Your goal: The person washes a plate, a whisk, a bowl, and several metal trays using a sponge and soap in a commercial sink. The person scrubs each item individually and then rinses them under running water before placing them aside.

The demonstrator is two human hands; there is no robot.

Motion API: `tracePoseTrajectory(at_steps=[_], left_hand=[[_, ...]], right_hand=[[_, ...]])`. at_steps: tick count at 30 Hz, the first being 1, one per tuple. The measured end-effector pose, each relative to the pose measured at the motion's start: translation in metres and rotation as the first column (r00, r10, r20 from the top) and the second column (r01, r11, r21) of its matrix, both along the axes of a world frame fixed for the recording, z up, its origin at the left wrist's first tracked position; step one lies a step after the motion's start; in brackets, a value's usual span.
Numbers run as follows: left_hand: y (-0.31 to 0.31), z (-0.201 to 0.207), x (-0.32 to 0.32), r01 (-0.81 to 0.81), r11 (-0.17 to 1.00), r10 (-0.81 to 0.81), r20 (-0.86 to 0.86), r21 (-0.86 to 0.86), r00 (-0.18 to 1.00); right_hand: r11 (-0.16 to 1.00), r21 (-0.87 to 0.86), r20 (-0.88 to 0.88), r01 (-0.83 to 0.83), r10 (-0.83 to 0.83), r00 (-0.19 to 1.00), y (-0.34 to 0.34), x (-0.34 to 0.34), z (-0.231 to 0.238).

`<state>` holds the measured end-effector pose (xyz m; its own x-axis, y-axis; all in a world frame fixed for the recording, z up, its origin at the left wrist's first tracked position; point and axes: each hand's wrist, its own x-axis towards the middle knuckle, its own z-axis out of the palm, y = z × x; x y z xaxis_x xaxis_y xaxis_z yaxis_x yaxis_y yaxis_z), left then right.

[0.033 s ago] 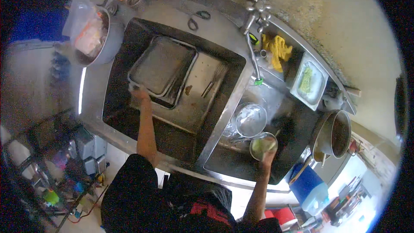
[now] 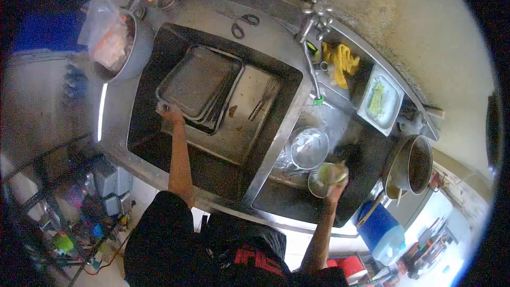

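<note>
My left hand (image 2: 171,112) reaches into the left sink basin, its fingers closed at the near left corner of a dark metal baking tray (image 2: 199,79). That tray lies tilted on another tray, above a larger pale sheet pan (image 2: 212,146) that carries a fork-like utensil (image 2: 261,101). In the right basin, my right hand (image 2: 336,187) is closed on a pale green and whitish thing (image 2: 334,172), blurred, perhaps a sponge. It sits over a small round metal bowl (image 2: 314,187), partly hidden by the hand. A bigger metal bowl (image 2: 308,149) with whitish suds stands just behind.
The faucet (image 2: 313,69) hangs over the right basin. A yellow cloth (image 2: 342,64) and a steel pan with green matter (image 2: 366,109) line the right back ledge. Pots (image 2: 417,165) stand at right, a large pot (image 2: 139,48) holding a plastic bag at left. Scissors (image 2: 239,26) lie behind the left basin.
My right hand has moved slightly up and right, lifting the pale green thing partly out of the small bowl. My left hand stays at the tray's corner.
</note>
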<state>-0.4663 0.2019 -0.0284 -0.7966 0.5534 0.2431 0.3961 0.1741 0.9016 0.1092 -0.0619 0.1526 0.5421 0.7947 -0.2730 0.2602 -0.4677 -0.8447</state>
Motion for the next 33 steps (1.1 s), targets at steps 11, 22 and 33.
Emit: tracePoseTrajectory(at_steps=[11, 22, 33], left_hand=[[0.015, 0.174, 0.100, 0.459, 0.868, -0.257, -0.616, 0.192, 0.745], [-0.063, 0.318, 0.124, 0.073, 0.996, -0.086, -0.292, -0.053, 0.953], [-0.162, 0.351, 0.246, 0.458, 0.840, -0.541, 0.524, 0.292, 0.658]], right_hand=[[0.964, 0.193, 0.738, -0.182, -0.021, 0.674, 0.243, 0.076, 0.111], [0.918, -0.011, 0.631, -0.398, 0.314, 0.709, 0.275, 0.175, 0.019], [0.821, 0.223, 0.025, -0.526, 0.535, 0.845, 0.100, -0.101, 0.152]])
